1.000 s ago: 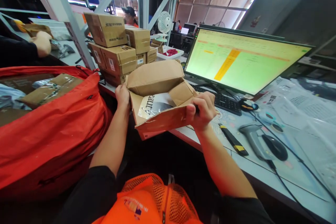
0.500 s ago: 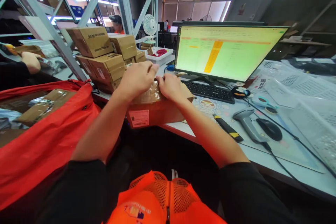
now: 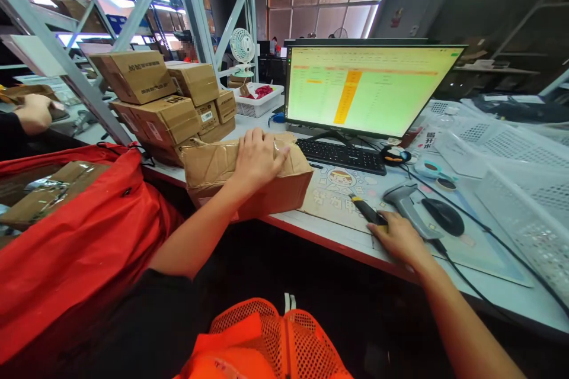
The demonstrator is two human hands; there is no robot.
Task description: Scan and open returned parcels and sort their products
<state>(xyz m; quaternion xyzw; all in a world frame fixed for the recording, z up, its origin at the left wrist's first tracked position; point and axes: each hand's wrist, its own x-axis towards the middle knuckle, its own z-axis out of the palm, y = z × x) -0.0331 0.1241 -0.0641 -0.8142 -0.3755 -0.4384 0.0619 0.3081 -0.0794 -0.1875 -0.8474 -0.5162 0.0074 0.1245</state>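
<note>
A cardboard box (image 3: 275, 192) with a creased, taped top sits at the desk's front edge, slightly tilted. My left hand (image 3: 258, 157) grips its top, fingers bent over the far side and thumb apart to the right. Off to the right, my right hand (image 3: 398, 237) has its fingers closed round the rear end of a black and yellow utility knife (image 3: 365, 209), which lies on the desk mat (image 3: 326, 204). Just beyond that hand are a grey barcode scanner (image 3: 411, 210) and a black mouse (image 3: 442, 217).
Stacked cartons (image 3: 155, 121) stand left of the box. Behind are a keyboard (image 3: 342, 154), a monitor (image 3: 368, 92) and a white basket (image 3: 260, 103). A red bag (image 3: 102, 207) with parcels fills the left; white plastic crates (image 3: 524, 195) the right. Another person's hand (image 3: 35, 112) shows far left.
My right hand has left the box and moved right to the utility knife. My left hand remains on the box, whose top shows more now. The view has shifted slightly.
</note>
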